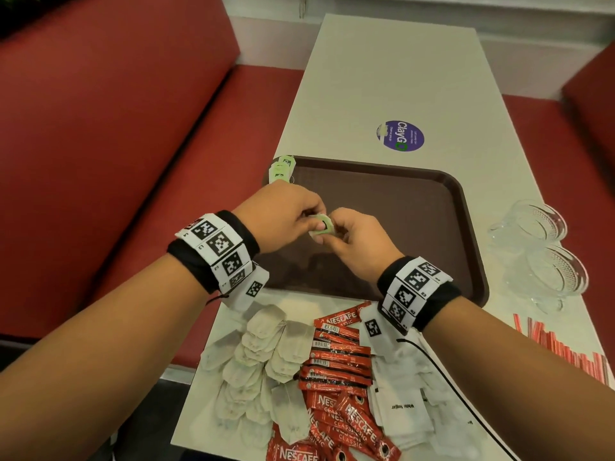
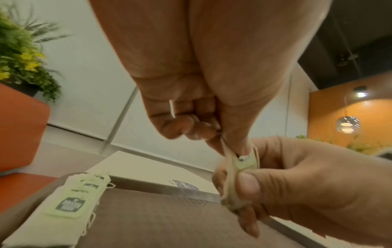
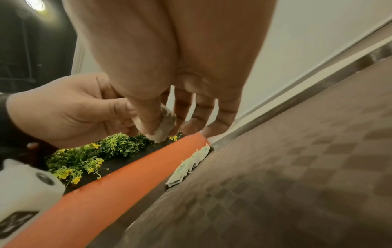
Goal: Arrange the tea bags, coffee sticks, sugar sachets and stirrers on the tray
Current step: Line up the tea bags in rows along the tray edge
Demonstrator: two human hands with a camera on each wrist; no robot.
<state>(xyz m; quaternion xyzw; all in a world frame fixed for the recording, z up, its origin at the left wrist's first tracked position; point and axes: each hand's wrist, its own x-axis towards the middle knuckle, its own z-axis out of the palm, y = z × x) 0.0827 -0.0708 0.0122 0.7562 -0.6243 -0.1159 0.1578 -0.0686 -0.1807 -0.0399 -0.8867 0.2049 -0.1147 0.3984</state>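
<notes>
Both pinching one tea bag [image 1: 320, 226] above the tray [image 1: 459, 207]: left hand [image 1: 283, 217] at its tagged top, right hand [image 1: 356, 241] on its body. Beyond the left hand, placed tea bags [image 1: 282, 168] stacked in the tray's far corner.

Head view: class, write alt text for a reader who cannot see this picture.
Two hands, the left hand and right hand, pinch one green-tagged tea bag above a brown tray. A few tagged tea bags lie at its far left corner; loose tea bags, red coffee sticks, sugar sachets and stirrers wait on the table.
</notes>
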